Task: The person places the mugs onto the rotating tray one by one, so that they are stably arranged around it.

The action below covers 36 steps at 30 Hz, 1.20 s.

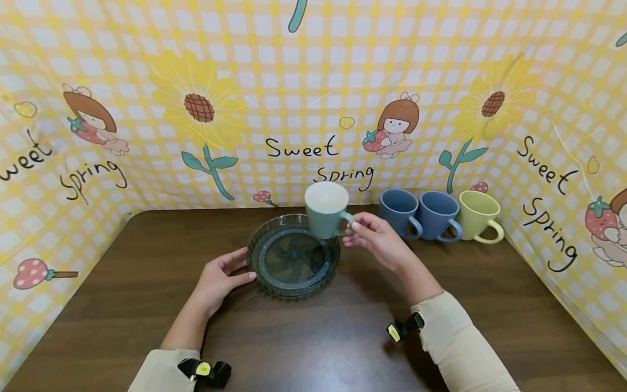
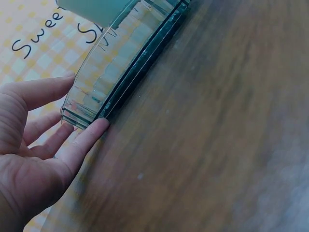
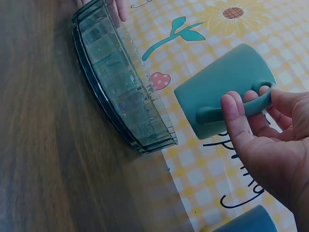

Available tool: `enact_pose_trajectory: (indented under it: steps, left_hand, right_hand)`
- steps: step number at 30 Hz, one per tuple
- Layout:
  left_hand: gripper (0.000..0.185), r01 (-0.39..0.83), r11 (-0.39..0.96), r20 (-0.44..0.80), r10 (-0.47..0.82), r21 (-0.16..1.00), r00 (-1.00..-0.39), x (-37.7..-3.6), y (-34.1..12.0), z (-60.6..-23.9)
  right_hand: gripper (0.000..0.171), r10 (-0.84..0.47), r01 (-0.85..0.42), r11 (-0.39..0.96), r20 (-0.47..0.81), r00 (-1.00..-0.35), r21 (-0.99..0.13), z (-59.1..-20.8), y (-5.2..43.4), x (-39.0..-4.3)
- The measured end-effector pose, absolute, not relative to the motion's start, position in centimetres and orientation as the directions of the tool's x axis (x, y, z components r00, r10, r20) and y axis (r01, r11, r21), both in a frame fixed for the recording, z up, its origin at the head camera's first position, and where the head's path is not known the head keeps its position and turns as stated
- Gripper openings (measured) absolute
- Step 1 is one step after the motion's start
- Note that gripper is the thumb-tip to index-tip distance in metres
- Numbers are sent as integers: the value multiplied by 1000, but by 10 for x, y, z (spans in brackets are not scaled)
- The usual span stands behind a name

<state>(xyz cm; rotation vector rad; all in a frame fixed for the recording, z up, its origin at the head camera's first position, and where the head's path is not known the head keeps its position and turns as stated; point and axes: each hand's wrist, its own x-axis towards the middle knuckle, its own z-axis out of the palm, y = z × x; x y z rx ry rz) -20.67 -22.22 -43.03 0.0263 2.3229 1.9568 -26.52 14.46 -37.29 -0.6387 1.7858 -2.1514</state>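
My right hand [image 1: 374, 239] grips the handle of a green mug [image 1: 323, 215] with a white inside. The mug is upright, raised above the far right rim of a round, clear dark-tinted dish [image 1: 294, 258]. In the right wrist view, a gap separates the mug [image 3: 222, 94] from the dish wall [image 3: 120, 77], and fingers curl through the handle. At the dish's left side rests my left hand [image 1: 217, 280], its thumb and fingers spread against the outside. The left wrist view has those fairly straight fingers [image 2: 50, 92] touching the wall, with the dish on the table.
Two blue mugs [image 1: 399, 209] [image 1: 438, 212] and a yellow-green mug [image 1: 480, 215] stand in a row at the back right, handles toward the lower right. A checked, patterned cloth [image 1: 294, 81] lines the back and sides of the brown wooden table [image 1: 313, 343].
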Motion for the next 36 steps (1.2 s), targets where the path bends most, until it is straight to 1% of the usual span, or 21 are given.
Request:
enact_pose_trajectory:
  steps: [4,10,16,24,36]
  left_hand:
    - [72,-52,168,-66,76,984,-995,-207,-223,-431]
    - [71,-52,162,-64,73,985,-995,-207,-222,-430]
    - [71,-49,159,-61,69,986,-996,-208,-222,-429]
    - [71,-52,156,-63,66,986,-996,-207,-222,-431]
    - [72,-46,164,-58,69,985,-996,-207,-222,-431]
  right_hand:
    - [21,-476,-69,-199,158,-865,-978,-371,140,-268]
    - [16,-496,-58,-178,141,-857,-982,-366,136,-275]
    - [20,-528,-49,-182,140,-837,-982,-362,131,-280]
    - [15,-555,-5,-185,109,-825,-983,-362,122,-286]
    - [19,-598,44,-181,74,-798,-983,-365,115,-301]
